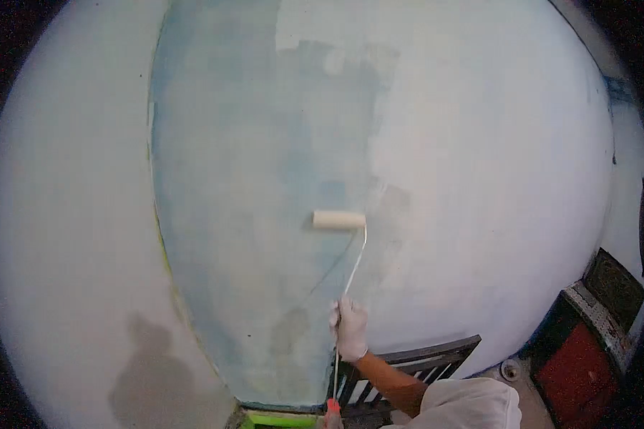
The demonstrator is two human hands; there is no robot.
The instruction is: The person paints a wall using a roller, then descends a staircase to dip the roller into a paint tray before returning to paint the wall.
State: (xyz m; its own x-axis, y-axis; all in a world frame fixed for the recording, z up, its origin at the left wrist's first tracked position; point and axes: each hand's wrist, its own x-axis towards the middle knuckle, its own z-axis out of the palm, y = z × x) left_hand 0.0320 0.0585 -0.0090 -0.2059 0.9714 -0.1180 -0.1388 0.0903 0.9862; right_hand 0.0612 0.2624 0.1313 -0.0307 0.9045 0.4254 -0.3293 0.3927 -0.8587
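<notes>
A paint roller (338, 219) with a cream-coloured sleeve rests against the wall (243, 143), its bent wire frame running down to a thin pole. In a white glove, my right hand (352, 330) is closed around the pole below the frame. At the bottom edge, only a small part of my left hand (332, 423) shows, closed around the pole's orange-red grip (333, 406). The wall behind the roller is pale blue with uneven whitish patches, and whiter to the right. Shadows of the roller and my hand fall on it.
A dark slatted chair or bench (436, 352) stands against the wall behind my right arm. Right of it are a small round object (509, 370) on the floor and a red panel (576, 375). A bright green object (279, 420) lies low at the wall's base.
</notes>
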